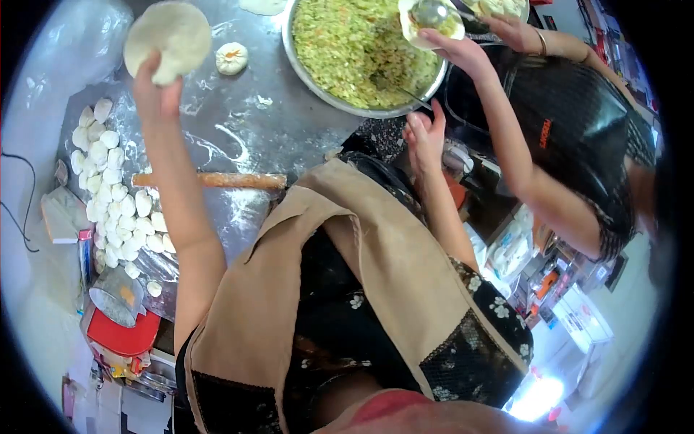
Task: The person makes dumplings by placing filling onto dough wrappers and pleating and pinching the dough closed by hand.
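Observation:
My left hand (157, 90) pinches a flat round dough wrapper (170, 40) at its near edge, holding it up over the left part of the metal table. Just right of that wrapper, a pleated filled bun (231, 58) sits on the table. My right hand (425, 137) is raised below the rim of a large metal bowl (303, 83), its fingers apart and nothing visible in them. Chopped green filling (347, 47) fills the bowl, and a utensil handle (416, 97) sticks out towards my right hand without clearly touching it.
A floury rolling pin (210, 180) lies across the table (282, 137). Many small dough pieces (116, 192) cover the left side, near a metal container (118, 298). At right, a co-worker in a dark apron (571, 108) holds a wrapper (412, 25) and a spoon (430, 12).

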Available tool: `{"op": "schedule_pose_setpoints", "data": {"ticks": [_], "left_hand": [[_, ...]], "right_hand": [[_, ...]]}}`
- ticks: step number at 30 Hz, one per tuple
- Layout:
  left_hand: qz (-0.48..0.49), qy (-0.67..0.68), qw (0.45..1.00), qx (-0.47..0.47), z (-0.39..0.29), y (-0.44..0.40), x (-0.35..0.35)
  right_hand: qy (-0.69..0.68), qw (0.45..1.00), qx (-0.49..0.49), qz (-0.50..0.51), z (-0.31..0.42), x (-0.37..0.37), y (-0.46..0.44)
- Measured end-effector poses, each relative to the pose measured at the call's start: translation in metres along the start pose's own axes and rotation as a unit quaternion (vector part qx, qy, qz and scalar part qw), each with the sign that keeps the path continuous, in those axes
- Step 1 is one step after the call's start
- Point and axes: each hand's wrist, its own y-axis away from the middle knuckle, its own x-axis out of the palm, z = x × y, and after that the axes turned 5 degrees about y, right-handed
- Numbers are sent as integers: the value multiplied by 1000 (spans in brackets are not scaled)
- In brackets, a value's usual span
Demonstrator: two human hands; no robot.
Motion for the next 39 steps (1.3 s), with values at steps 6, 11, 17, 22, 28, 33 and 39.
{"op": "schedule_pose_setpoints", "data": {"ticks": [6, 11, 17, 22, 28, 33, 39], "left_hand": [[222, 396, 851, -264, 41, 117, -48], [205, 393, 819, -365, 91, 174, -11], [141, 332, 821, -442, 140, 179, 11], [45, 171, 898, -403, 139, 190, 42], [25, 107, 927, -358, 140, 189, 63], [10, 101, 941, -322, 149, 178, 74], [46, 143, 945, -291, 170, 157, 105]], "right_hand": [[375, 852, -363, 43, 1, 27, -49], [484, 729, -479, -66, 37, -1, -4], [542, 733, -406, -54, 6, 10, -38], [475, 819, -311, -83, -11, 27, -56], [301, 935, -171, -81, -7, 37, -49], [85, 988, -117, -54, 14, 53, -28], [246, 841, -478, -53, 8, 54, 4]]}}
